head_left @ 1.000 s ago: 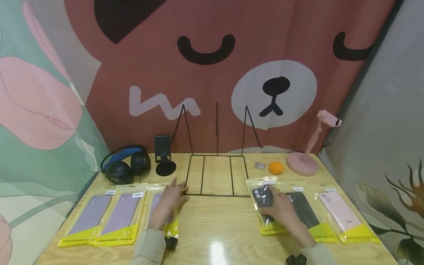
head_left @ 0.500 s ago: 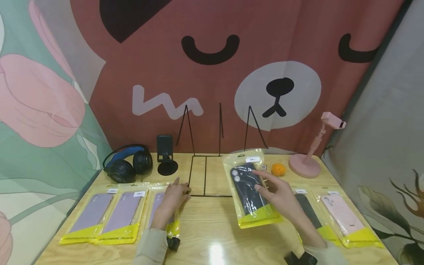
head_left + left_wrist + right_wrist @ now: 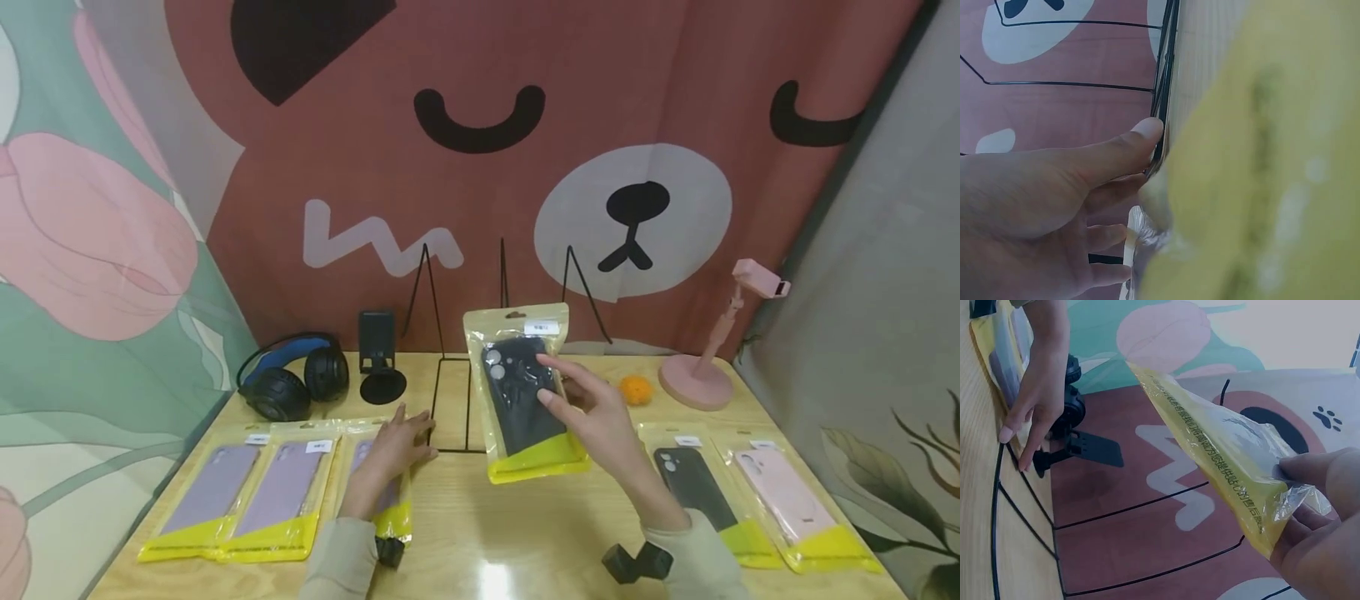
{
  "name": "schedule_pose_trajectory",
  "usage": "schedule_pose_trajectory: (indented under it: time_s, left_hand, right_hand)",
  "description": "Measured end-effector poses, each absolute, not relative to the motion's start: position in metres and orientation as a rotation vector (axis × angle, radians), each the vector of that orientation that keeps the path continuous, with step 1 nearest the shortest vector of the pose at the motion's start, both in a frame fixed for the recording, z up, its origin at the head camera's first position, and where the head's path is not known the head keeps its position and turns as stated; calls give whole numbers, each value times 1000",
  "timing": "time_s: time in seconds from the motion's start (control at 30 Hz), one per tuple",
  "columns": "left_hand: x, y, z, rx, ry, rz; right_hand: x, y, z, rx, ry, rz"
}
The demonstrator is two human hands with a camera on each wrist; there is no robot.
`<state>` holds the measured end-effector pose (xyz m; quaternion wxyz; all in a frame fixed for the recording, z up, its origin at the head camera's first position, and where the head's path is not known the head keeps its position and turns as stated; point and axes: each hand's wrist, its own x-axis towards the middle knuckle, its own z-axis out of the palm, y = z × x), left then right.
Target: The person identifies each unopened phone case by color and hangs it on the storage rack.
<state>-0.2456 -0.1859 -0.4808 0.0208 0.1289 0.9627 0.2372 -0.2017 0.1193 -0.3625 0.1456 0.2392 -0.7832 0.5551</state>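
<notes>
In the head view my right hand [image 3: 600, 425] pinches the right side of a clear-and-yellow packet [image 3: 517, 400] with a dark phone case inside. The packet is tilted upright over a black wire rack [image 3: 453, 451], covering much of its base and middle prong. Seen from the right wrist, the packet's yellow bottom edge [image 3: 1204, 462] faces the camera. My left hand [image 3: 393, 454] holds the rack's front left corner; its thumb and forefinger lie at the wires [image 3: 1161, 94] in the left wrist view. Under that hand lies a packet with a purple phone case [image 3: 390, 496].
Two purple phone case packets [image 3: 277, 492] lie left, a dark grey one [image 3: 697, 492] and a pink one [image 3: 783, 487] right. Behind are headphones [image 3: 277, 392], a black phone stand [image 3: 377, 337], an orange fuzzy ball [image 3: 636, 390] and a pink stand [image 3: 697, 382].
My right hand has lifted the dark phone case packet from the right-hand row and carried it leftward, over the rack. My left hand stays at the rack's corner.
</notes>
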Motion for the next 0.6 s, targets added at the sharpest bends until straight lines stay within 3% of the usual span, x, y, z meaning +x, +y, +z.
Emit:
schedule_pose_trajectory:
  time_s: [0.43, 0.6]
  left_hand:
    - [-250, -187, -489, 359, 2973, 779]
    - [-250, -187, -492, 354, 2976, 766]
  right_hand:
    - [-239, 106, -360, 636, -2360, 1573]
    - [-274, 99, -357, 675, -2329, 1599]
